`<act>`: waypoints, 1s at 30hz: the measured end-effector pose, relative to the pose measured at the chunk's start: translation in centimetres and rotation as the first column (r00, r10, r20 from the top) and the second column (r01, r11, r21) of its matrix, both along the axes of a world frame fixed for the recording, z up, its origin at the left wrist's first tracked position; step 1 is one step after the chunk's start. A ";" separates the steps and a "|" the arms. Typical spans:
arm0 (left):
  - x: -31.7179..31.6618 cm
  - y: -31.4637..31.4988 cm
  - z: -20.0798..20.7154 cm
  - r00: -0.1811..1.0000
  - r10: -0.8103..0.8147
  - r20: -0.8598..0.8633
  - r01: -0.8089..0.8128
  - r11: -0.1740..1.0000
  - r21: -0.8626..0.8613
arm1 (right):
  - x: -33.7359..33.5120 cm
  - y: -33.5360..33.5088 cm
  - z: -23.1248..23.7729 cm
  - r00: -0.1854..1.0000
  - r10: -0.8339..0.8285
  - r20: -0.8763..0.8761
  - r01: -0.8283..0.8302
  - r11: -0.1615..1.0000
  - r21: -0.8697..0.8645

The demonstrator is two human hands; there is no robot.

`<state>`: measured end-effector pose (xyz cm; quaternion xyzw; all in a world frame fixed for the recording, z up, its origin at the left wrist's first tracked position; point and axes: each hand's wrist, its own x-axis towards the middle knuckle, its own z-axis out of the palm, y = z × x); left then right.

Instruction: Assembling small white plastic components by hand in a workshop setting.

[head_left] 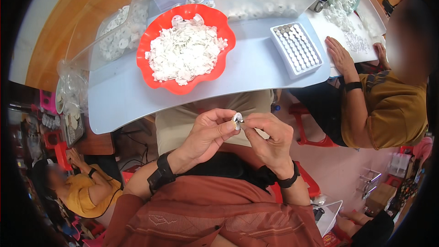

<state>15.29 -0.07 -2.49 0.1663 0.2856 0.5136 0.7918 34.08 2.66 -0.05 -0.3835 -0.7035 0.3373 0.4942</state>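
In front of my body, over my lap, my left hand (pixel 211 133) pinches a small round white plastic part (pixel 237 117) between thumb and fingers. My right hand (pixel 270 136) meets it from the other side, its thumb and forefinger closed on a tiny dark, shiny piece (pixel 241 121) at the part's edge. Fingertips hide most of that piece, so its kind is unclear. Beyond my hands, on the pale blue table (pixel 123 93), stands a red scalloped bowl (pixel 145 67) heaped with small white plastic pieces (pixel 185 52).
A white block (pixel 289 59) holding rows of small round-topped parts stands at the table's right. Clear bins (pixel 274 0) of white parts line the back. At right, a co-worker's hand (pixel 340 55) rests on a white board (pixel 361 48). Another person (pixel 89 185) sits lower left.
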 end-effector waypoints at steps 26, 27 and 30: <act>0.7 -0.2 0.3 0.982 0.004 -0.188 0.014 0.996 0.090 | 0.7 -0.2 0.4 0.994 0.071 -0.084 -0.098 0.918 -0.384; 0.7 -0.3 0.4 0.977 0.000 -0.213 0.022 0.995 0.102 | 0.6 -0.2 0.5 0.994 0.065 -0.090 -0.095 0.919 -0.383; 0.8 -0.2 0.5 0.972 0.000 -0.234 0.032 0.991 0.132 | 0.7 0.0 -0.2 0.984 0.042 -0.170 -0.112 0.900 -0.422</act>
